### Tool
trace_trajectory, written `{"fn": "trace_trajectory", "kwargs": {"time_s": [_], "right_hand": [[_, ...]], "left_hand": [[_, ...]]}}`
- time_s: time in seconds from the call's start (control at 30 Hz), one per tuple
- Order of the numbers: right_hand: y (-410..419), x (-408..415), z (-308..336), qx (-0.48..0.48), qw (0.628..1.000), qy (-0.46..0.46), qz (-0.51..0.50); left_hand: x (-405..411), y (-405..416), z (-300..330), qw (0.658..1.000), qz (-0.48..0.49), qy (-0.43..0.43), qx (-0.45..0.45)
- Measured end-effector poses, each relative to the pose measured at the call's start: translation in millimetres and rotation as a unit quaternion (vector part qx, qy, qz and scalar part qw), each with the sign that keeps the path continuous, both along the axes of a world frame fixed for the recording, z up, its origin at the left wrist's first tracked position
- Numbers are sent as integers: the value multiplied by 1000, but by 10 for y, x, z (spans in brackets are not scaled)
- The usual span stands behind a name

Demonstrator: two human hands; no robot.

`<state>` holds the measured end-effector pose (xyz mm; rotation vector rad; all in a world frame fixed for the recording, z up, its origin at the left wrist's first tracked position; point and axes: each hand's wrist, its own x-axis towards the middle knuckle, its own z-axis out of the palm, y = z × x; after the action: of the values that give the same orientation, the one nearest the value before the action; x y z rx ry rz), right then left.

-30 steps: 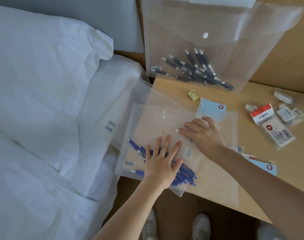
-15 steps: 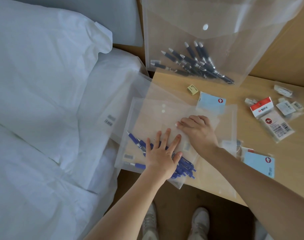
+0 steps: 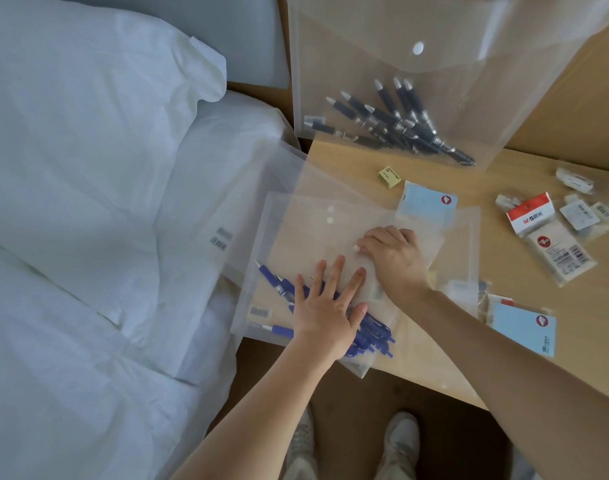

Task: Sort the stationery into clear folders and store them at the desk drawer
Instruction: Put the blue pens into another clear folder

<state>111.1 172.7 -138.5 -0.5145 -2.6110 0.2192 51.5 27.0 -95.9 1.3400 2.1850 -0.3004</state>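
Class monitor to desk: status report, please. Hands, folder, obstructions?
Left hand flat on blue pens folder. Right hand curled, pressing its flap. Loose packets beside it on desk, none blocking.

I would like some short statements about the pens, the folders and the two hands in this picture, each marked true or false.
1. The left hand lies flat, fingers spread, on the clear plastic folder over the blue pens. True.
2. The black pens lie loose on the wooden desk. False: they are inside the clear snap-button folder standing at the back.
3. The right hand holds a blue pen. False: its curled fingers press on the clear plastic folder.
4. A small yellow eraser lies on the wooden desk. True.
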Motion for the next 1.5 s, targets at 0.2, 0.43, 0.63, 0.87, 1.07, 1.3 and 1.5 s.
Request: {"fn": "trace_trajectory", "kwargs": {"time_s": [0.2, 0.43, 0.63, 0.87, 1.07, 1.3, 1.5], "right_hand": [[102, 70, 5, -47, 997, 30, 52], [3, 45, -2, -83, 994, 51, 40], [-14, 16, 65, -94, 994, 2, 51], [-92, 99, 125, -109, 991, -61, 38], [-125, 121, 140, -64, 990, -117, 47], [-281, 105, 315, -5, 957, -289, 17], [-286, 96, 458, -23, 931, -365, 19]], "left_hand": [[5, -11, -16, 1000, 1, -6, 8], [24, -13, -47, 1000, 0, -2, 14], [14, -4, -33, 1000, 1, -5, 10], [14, 7, -36, 1000, 1, 1, 2], [20, 9, -41, 1000, -3, 5, -3], [26, 25, -18, 1000, -2, 0, -21], [19, 16, -21, 1000, -5, -3, -16]]}}
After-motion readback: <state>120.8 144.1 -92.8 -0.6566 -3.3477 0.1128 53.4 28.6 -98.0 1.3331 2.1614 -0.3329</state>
